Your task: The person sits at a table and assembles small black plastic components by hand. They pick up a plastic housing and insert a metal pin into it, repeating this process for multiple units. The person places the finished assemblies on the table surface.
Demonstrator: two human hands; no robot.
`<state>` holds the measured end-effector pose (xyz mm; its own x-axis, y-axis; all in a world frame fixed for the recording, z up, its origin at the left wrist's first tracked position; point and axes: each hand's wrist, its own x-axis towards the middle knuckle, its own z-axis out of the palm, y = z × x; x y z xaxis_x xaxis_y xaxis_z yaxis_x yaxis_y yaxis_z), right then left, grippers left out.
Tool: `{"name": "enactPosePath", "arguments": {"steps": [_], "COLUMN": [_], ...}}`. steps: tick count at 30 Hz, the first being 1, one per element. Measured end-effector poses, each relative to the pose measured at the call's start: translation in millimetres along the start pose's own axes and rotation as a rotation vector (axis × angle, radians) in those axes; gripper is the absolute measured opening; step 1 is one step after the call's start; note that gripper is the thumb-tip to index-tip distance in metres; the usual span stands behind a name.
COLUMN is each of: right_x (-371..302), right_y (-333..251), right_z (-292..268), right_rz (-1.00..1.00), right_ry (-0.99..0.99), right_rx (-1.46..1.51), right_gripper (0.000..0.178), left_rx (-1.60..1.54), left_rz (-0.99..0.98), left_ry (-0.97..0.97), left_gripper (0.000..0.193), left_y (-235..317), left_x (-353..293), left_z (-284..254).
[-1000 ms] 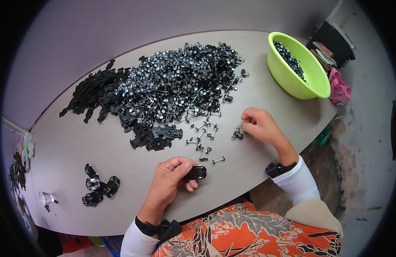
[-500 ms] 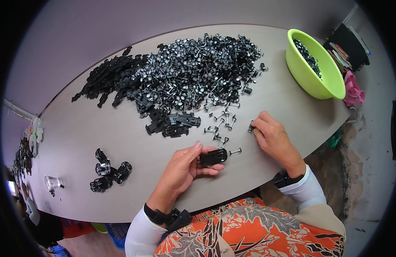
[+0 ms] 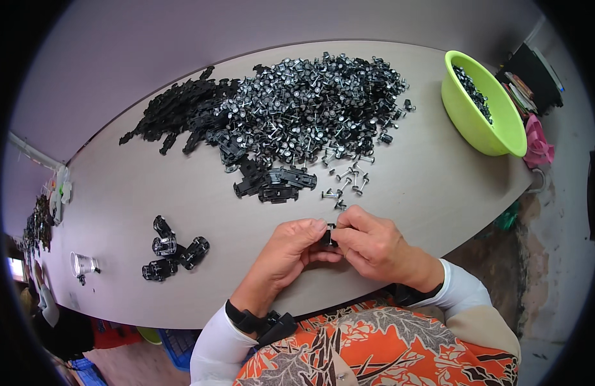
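In front of my body, my left hand (image 3: 286,254) is closed around a black toy car body (image 3: 325,238), mostly covered by fingers. My right hand (image 3: 382,249) meets it from the right, its thumb and fingers pinching a small wheel axle (image 3: 331,226) against the body. Just beyond my hands lie several loose wheel axles (image 3: 356,179), silver rods with black wheels. Left of these, black plastic car chassis (image 3: 278,193) rest in a small cluster. A big heap of wheel axles (image 3: 316,103) rises behind, with a heap of black chassis (image 3: 175,110) on its left side.
Several black toy cars (image 3: 159,270) sit together on the left of the table (image 3: 246,296). Near the left edge stands a clear plastic cup (image 3: 84,264). A lime-green basin (image 3: 464,122) with small dark parts is at the far right. Another person's arm (image 3: 48,302) shows far left.
My right hand has moved left from the tabletop to the car body in my left hand, bringing a wheel axle against it. The view has shifted slightly.
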<state>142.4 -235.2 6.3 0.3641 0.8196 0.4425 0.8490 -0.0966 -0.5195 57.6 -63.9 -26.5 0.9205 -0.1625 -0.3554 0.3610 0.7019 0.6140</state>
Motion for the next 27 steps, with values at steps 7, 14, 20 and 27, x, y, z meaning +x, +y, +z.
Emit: {"name": "enactPosePath", "arguments": {"steps": [7,14,20,27], "right_x": [7,3,6,2], "right_y": [-1,-8,-18,-16], "right_z": [-9,2,-9,3], "right_rz": [-0.053,-0.019,0.004,-0.054], "right_ry": [-0.198,-0.115,-0.207,-0.120], "right_rx": [0.022,0.003,-0.011,0.057], "right_gripper": [0.012,0.014,0.014,0.019], "left_rx": [0.121,0.197,0.183,0.206], "left_rz": [0.032,0.096,0.116,0.131], "left_ry": [-0.006,0.053,0.022,0.070], "left_gripper": [0.031,0.032,0.032,0.030], "left_y": [-3,-9,-9,-13], "left_x": [1,-4,-10,-14], "left_z": [1,2,8,8]}}
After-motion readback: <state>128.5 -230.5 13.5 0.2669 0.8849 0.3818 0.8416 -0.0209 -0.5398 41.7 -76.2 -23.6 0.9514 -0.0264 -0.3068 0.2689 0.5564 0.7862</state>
